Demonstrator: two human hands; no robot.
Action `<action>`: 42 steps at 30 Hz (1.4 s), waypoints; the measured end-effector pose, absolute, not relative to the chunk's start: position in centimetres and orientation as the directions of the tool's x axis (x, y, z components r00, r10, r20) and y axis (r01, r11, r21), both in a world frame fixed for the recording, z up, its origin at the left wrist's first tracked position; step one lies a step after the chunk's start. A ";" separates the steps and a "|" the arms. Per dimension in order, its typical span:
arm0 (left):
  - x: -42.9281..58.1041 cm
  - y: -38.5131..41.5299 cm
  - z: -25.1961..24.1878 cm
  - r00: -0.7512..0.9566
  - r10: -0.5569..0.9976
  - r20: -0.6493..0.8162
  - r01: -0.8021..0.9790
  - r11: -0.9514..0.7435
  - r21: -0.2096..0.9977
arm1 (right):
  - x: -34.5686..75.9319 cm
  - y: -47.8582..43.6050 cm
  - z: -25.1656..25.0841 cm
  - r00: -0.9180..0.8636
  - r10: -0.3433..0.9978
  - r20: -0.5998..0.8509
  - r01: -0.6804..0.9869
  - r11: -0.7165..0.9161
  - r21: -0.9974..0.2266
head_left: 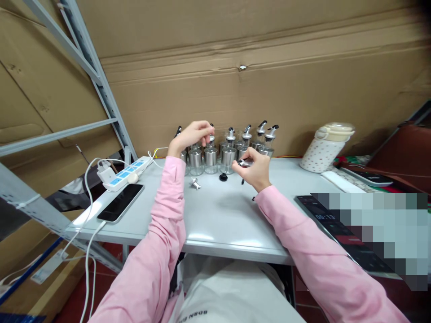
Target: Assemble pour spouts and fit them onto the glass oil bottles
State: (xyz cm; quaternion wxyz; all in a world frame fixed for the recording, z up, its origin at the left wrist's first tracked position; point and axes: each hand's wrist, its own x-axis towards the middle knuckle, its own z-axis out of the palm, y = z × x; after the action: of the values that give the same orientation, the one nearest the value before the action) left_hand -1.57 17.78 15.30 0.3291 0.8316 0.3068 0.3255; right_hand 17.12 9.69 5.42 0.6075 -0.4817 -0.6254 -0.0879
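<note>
Glass bottles with steel sleeves (229, 158) stand in a group at the back of the table, several topped with black-and-silver pourer spouts (247, 131). My left hand (193, 134) is raised at the left bottles, fingers bent together in front of one bottle's spout; whether they grip it is hidden. Above the table, before the right bottles, my right hand (255, 169) is closed in a pinch on a small black-and-silver pourer part (244, 163). A loose silver spout piece (195, 183) and a black stopper (223, 177) lie on the tabletop between my hands.
On the left of the grey table (215, 220) are a phone (121, 202) and a white power strip (126, 174) with cables. A spotted tumbler (325, 150) stands at right, near another phone (323, 217). Behind rises a cardboard wall (188, 94); a metal frame (101, 85) borders the left.
</note>
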 end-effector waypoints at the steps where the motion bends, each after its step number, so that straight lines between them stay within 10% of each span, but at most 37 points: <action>1: -2.4 18.1 15.4 0.521 0.744 0.418 0.253 -0.602 0.757 | 17.1 9.6 5.5 0.195 0.500 0.844 0.705 0.527 -0.476; 9: -2.7 21.5 14.4 0.053 0.742 0.668 0.327 -0.645 0.691 | 17.0 9.8 5.3 0.178 0.512 0.840 0.701 0.534 -0.473; 15: 2.2 22.4 15.1 0.277 0.569 0.774 0.611 -0.726 0.315 | 17.0 9.6 5.6 0.197 0.485 0.852 0.691 0.548 -0.472; 22: 7.5 22.9 17.2 0.598 0.725 0.340 0.795 -0.590 -0.141 | 17.2 9.1 6.9 0.278 0.437 0.855 0.673 0.547 -0.498; 42: 9.0 25.0 15.6 0.587 0.782 0.211 0.800 -0.521 -0.298 | 18.1 8.9 7.5 0.399 0.298 0.867 0.668 0.553 -0.498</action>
State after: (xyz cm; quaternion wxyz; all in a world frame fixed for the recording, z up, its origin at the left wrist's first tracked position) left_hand 8.96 24.97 15.62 -0.1840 0.8716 0.4538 0.0251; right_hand 18.09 8.89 7.45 0.7024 -0.4542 -0.5320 -0.1317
